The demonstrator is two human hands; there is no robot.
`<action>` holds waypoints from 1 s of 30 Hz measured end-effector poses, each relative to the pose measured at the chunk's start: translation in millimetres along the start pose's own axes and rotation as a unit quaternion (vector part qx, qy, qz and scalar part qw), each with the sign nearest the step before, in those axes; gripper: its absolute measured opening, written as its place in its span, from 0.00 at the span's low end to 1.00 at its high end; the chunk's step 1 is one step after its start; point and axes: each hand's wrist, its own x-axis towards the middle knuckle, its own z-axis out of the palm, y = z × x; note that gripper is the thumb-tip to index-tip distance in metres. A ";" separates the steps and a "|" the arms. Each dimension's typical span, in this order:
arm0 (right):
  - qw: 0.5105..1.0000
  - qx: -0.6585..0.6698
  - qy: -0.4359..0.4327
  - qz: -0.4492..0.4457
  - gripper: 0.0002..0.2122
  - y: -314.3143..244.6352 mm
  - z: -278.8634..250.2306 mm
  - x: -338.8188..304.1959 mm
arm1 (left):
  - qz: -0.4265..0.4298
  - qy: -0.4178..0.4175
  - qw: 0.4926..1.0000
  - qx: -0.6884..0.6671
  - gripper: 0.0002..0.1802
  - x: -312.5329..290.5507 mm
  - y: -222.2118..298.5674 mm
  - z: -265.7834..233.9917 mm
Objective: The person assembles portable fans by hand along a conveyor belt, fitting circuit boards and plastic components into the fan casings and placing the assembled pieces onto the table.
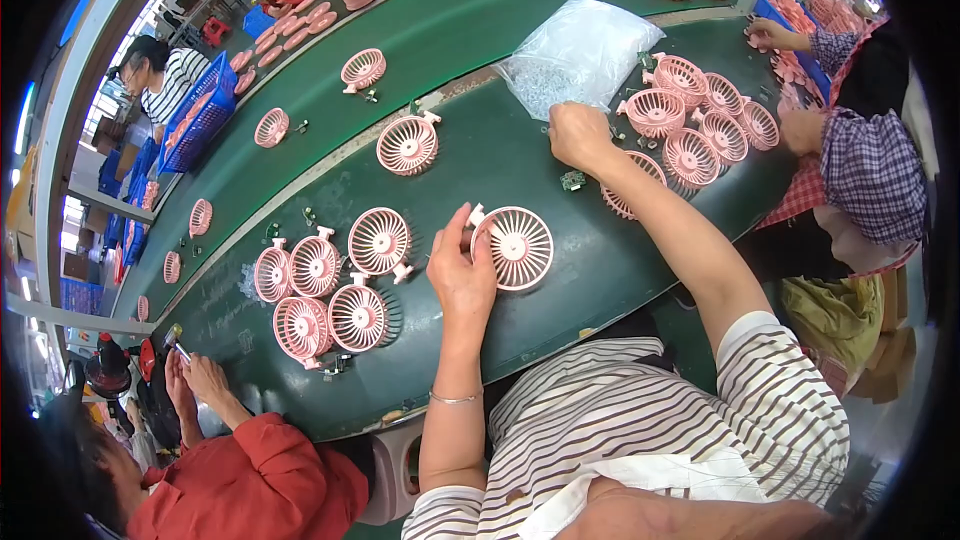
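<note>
My left hand (pixel 462 265) grips a round pink fan housing (pixel 520 252) at its side, beside its short neck, the slatted face turned up. My right hand (pixel 582 138) is closed at the near edge of a clear plastic bag (pixel 580 50) full of small pale parts. Its fingertips are hidden, so what they pinch does not show. A small green circuit board (pixel 573 180) lies just below that hand. Another fan housing (pixel 634 183) sits partly behind my right forearm.
Several fan housings (pixel 316 265) are grouped at left, others (pixel 692 157) at right. More ride on the green conveyor belt (pixel 330 100) beyond my worktable. Co-workers sit to the left, right and across; one person's sleeve (pixel 870 175) reaches near the right group. A blue basket (pixel 205 110) stands far left.
</note>
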 end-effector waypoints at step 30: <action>0.657 0.740 -0.110 0.093 0.05 -66.3 -20.9 -144.6 | -0.010 0.016 0.947 -0.322 0.18 -65.9 7.4 12.2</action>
